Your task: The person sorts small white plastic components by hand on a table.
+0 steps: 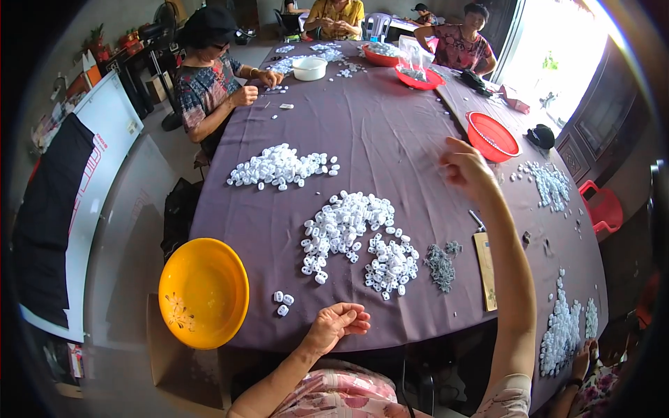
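Note:
My left hand (338, 329) is at the table's near edge, its fingers curled in and the thumb against them; whatever it may hold is hidden. Just left of it lie several small white oval plastic pieces with dark holes (283, 302). Beyond it spread a larger heap of such pieces (348, 219) and a smaller heap (391, 265). My right arm reaches far over the table. At its end, my right hand (468, 167) is raised near a red basket (492, 136), its fingers smeared by motion. Small grey pieces (439, 267) lie left of my right forearm.
Another white heap (280, 167) lies further off. A yellow basin (203, 292) stands at the left edge above a cardboard box. A tan strip (485, 272) lies beside my right forearm. Co-workers sit around the table, one at the left (216, 83). More piles (562, 334) lie right.

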### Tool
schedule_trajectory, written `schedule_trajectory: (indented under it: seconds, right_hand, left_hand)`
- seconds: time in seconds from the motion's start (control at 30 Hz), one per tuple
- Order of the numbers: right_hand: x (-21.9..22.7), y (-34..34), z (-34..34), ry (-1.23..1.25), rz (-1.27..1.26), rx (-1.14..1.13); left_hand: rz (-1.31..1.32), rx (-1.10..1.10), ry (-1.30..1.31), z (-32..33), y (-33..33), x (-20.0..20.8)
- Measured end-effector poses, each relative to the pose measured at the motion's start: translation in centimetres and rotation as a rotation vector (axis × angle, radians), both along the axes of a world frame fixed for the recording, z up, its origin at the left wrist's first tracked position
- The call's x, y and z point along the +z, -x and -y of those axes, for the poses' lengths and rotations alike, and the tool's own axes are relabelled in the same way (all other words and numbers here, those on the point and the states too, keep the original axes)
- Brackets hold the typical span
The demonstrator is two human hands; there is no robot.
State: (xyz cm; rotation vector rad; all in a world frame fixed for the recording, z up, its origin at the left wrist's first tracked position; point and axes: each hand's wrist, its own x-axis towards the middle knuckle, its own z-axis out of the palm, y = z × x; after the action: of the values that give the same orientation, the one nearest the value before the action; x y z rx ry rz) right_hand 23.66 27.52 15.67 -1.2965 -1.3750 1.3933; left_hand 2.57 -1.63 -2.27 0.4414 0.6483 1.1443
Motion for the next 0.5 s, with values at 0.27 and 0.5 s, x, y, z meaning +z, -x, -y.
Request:
schedule_trajectory:
  seconds: [0.27, 0.5]
  right_hand:
    - [-1.7, 3.0, 2.6, 0.012, 0.011, 0.117]
    - [-8.5, 0.9, 12.5, -0.076, 0.353, 0.249]
  left_hand:
    - [-0.016, -0.016, -0.003, 0.1, 0.0, -0.2]
    - [-0.082, -0.013, -0.018, 0.2, 0.0, -0.4]
